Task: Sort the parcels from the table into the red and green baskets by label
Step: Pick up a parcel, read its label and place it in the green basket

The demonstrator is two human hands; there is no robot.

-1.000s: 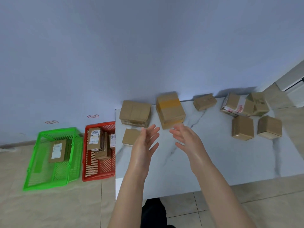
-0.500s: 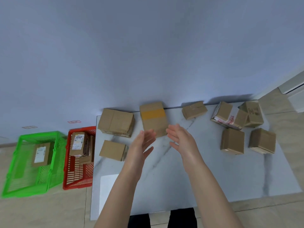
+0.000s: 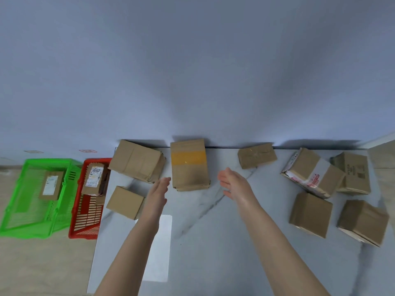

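A cardboard parcel with a yellow tape band (image 3: pixel 189 165) stands at the back of the white marble table (image 3: pixel 224 242). My left hand (image 3: pixel 157 192) is just left of its front corner, fingers straight, holding nothing. My right hand (image 3: pixel 234 183) is open to the parcel's right, a small gap away. Neither hand touches the parcel. The green basket (image 3: pixel 25 201) on the floor holds one labelled parcel (image 3: pixel 51 185). The red basket (image 3: pixel 87 210) beside it holds a labelled parcel (image 3: pixel 94 178) and others under it.
Several more brown parcels lie on the table: a wide one (image 3: pixel 136 161) and a small one (image 3: pixel 125 202) at the left, one (image 3: pixel 256 155) at the back, several at the right, including one with red-printed tape (image 3: pixel 312 173). A wall stands behind the table.
Both hands have spread apart and moved forward, now flanking the yellow-taped parcel. The view has shifted, so the baskets and table sit differently in frame.
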